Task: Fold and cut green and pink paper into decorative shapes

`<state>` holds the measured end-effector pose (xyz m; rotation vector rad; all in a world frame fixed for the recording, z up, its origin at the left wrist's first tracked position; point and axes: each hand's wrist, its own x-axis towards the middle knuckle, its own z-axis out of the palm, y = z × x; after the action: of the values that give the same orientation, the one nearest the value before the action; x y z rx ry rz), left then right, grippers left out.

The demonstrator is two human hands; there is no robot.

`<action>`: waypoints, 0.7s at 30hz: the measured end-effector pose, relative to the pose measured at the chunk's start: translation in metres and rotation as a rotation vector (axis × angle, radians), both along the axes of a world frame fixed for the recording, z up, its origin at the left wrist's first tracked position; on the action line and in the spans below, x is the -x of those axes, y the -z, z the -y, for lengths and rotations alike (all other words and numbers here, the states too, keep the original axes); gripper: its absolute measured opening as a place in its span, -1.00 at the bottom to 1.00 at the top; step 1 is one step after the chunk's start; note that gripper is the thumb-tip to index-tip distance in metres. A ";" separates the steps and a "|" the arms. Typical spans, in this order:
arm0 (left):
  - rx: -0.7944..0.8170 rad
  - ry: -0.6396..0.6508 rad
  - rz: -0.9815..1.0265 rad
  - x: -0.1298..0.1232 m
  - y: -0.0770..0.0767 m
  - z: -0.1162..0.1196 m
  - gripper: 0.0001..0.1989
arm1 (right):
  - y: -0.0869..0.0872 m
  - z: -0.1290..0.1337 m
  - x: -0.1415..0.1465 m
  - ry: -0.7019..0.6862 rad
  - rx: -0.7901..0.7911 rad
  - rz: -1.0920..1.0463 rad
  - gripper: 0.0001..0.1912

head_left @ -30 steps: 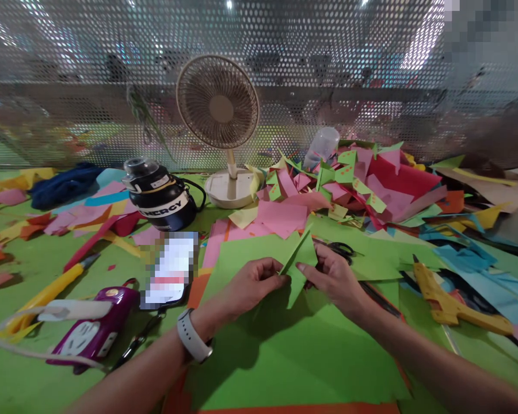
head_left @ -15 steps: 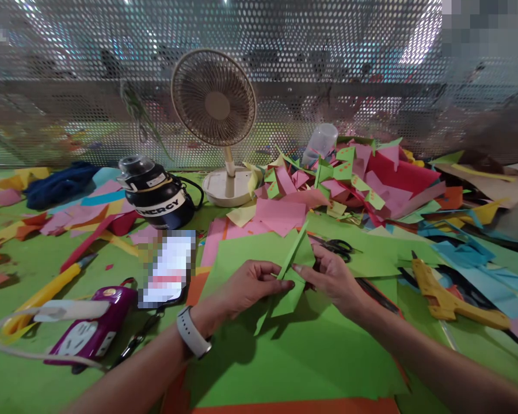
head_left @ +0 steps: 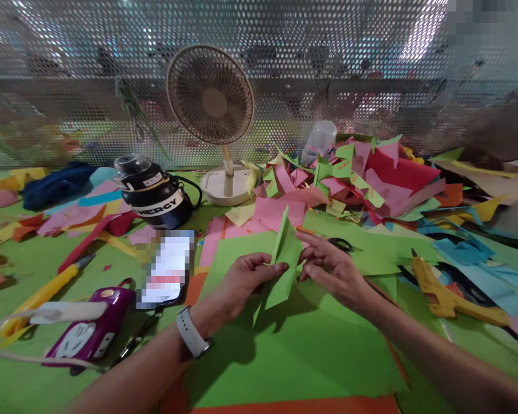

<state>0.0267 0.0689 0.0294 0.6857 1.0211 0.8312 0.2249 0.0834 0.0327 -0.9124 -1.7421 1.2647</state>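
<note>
Between thumb and fingers, my left hand (head_left: 254, 277) pinches a folded piece of green paper (head_left: 284, 280), with a crease standing up along its left side. The paper is tilted above a stack of larger green sheets (head_left: 328, 356). My right hand (head_left: 328, 265) is at the paper's right edge, its fingers apart and the index finger stretched towards it; whether a fingertip touches the paper I cannot tell. Black-handled scissors (head_left: 342, 245) lie just beyond the right hand, their blades partly hidden.
A phone (head_left: 168, 270), a purple device with a cable (head_left: 97, 322) and a yellow cutter (head_left: 47, 299) lie left. Behind stand a black bottle (head_left: 153, 192) and a fan (head_left: 214, 103). Coloured paper scraps (head_left: 349, 178) are heaped at back right. A yellow glue gun (head_left: 449, 293) lies right.
The right hand has loosened from the folded green paper and its fingers have spread to the right. The left hand keeps hold, and the paper has turned slightly more upright.
</note>
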 end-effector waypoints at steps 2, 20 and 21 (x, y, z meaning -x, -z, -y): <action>0.008 -0.014 0.002 0.000 -0.001 0.000 -0.66 | 0.000 -0.002 -0.001 -0.011 -0.189 0.101 -0.61; -0.045 -0.012 0.010 0.003 -0.004 0.008 -0.67 | -0.003 -0.010 -0.003 -0.118 -0.339 0.121 -0.86; -0.032 -0.012 0.016 0.003 -0.004 0.007 -0.67 | -0.001 -0.011 -0.003 -0.124 -0.340 0.108 -0.87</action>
<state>0.0237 0.0614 0.0331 0.7000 1.0004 0.8643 0.2280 0.0941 0.0340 -0.6930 -2.0476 0.9667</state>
